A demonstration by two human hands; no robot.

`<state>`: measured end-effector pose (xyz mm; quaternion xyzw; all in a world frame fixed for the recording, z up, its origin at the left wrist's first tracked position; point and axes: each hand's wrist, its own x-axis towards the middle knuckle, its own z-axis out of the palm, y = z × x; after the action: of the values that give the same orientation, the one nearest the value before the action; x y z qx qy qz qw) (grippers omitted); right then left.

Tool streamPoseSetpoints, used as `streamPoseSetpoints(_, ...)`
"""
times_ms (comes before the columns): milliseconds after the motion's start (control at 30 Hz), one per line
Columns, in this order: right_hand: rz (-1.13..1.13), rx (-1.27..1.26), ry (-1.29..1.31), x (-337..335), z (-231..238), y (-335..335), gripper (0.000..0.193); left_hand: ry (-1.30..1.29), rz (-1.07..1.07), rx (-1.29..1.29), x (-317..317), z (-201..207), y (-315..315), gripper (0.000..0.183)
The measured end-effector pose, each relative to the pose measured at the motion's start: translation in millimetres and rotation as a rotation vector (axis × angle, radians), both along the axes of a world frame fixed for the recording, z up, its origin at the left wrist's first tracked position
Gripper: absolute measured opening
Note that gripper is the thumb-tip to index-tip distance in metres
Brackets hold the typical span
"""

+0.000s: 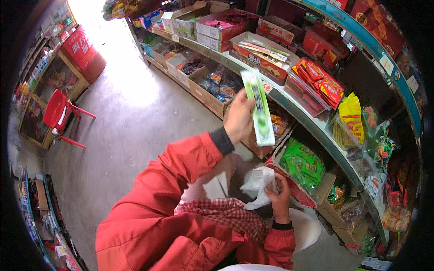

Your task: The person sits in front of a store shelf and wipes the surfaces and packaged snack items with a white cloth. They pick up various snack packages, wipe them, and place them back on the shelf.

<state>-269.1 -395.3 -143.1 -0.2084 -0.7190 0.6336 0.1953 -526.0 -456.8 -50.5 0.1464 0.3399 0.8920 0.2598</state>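
My left hand (238,118) is raised in front of the shelf, its fingers closed around a long, flat green-and-white snack packet (259,108). The packet stands nearly upright, its top tilted a little to the left. Lower down, near my lap, my right hand (279,198) grips a crumpled white cloth (261,184) between thumb and fingers. Just behind the packet, an open carton (271,67) on the upper shelf holds several similar slim packets. Beside the right hand is a box of bright green packets (302,161) on the lower level.
The curved shelf edge (221,56) runs along my right. On it are a clear tub with red packets (316,81) and yellow packets (351,119). Cartons of wrapped goods (217,90) line the lower level. A red chair (58,113) stands on the grey floor (108,135) at left.
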Motion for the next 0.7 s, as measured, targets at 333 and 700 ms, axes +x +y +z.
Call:
streamPoseSetpoints(333,-0.076,-0.193,-0.063,6.5,-16.7,10.4,0.047,-0.258,0.356,0.007,-173.2,45.0,107.2,0.017)
streamPoseSetpoints(700,-0.03,-0.334,-0.05,9.9,-26.0,14.6,0.049,-0.525,0.551,-0.218,-260.5,15.7,169.2,0.016)
